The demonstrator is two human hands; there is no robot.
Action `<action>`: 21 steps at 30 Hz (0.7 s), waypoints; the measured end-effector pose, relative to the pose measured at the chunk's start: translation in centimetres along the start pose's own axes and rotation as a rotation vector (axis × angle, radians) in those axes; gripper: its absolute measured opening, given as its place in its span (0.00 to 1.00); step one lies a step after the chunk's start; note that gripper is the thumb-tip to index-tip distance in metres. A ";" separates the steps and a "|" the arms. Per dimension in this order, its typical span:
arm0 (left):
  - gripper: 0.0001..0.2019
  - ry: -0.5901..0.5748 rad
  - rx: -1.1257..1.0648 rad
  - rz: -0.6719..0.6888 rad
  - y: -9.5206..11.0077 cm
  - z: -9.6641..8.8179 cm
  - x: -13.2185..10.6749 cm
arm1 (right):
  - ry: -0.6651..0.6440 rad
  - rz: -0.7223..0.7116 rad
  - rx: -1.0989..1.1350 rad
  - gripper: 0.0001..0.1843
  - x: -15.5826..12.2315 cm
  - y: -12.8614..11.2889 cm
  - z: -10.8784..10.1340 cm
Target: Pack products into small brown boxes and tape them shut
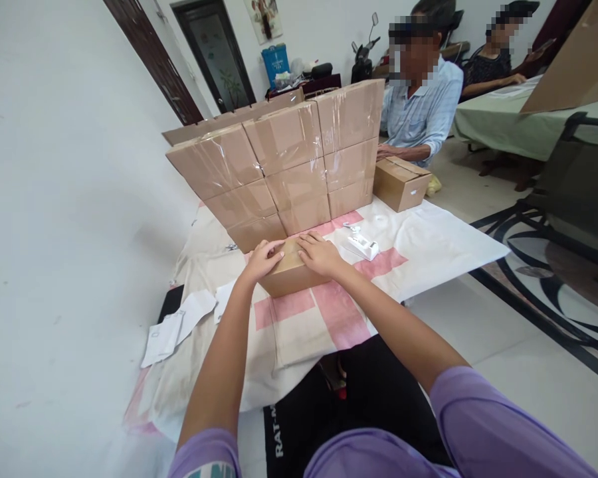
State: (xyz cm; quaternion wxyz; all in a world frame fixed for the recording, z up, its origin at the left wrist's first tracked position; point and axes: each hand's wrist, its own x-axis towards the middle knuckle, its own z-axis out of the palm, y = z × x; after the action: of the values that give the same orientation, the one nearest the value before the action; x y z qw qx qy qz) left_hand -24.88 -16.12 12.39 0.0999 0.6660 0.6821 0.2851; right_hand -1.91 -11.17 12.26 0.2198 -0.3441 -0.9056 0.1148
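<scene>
Purple-sleeved arms [393, 315] are reaching to a cardboard box [292, 283], left hand [263, 260] and right hand [321, 255] resting unclosed on top.

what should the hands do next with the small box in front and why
Perhaps press the right hand along the top of the small box while the left hand steadies it, since both hands lie on its top and neither grips a tool.

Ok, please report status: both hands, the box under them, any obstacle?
Left hand, right hand: both on the cardboard box. Box sits on tablecloth. Cardboard partition stands just behind; white device at right.
</scene>
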 end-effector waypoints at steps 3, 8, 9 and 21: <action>0.25 -0.031 -0.018 0.038 -0.3 -0.4 -0.8 | 0.006 -0.003 0.024 0.27 0.0 0.1 0.0; 0.25 0.057 -0.014 -0.001 -0.7 0.4 -1.0 | 0.026 0.013 0.066 0.25 0.0 0.1 0.0; 0.24 0.094 -0.011 -0.025 -0.9 0.6 -1.0 | 0.030 0.013 0.070 0.25 -0.1 0.2 0.0; 0.29 0.169 -0.178 -0.160 -1.7 1.2 -1.7 | 0.103 -0.002 0.308 0.24 -0.8 1.9 0.4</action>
State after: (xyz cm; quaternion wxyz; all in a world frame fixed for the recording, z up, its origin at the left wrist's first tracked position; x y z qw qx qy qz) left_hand -25.60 -17.32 10.10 0.1232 0.5718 0.7109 0.3905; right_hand -0.51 -10.31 10.93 0.3161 -0.3108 -0.8652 0.2343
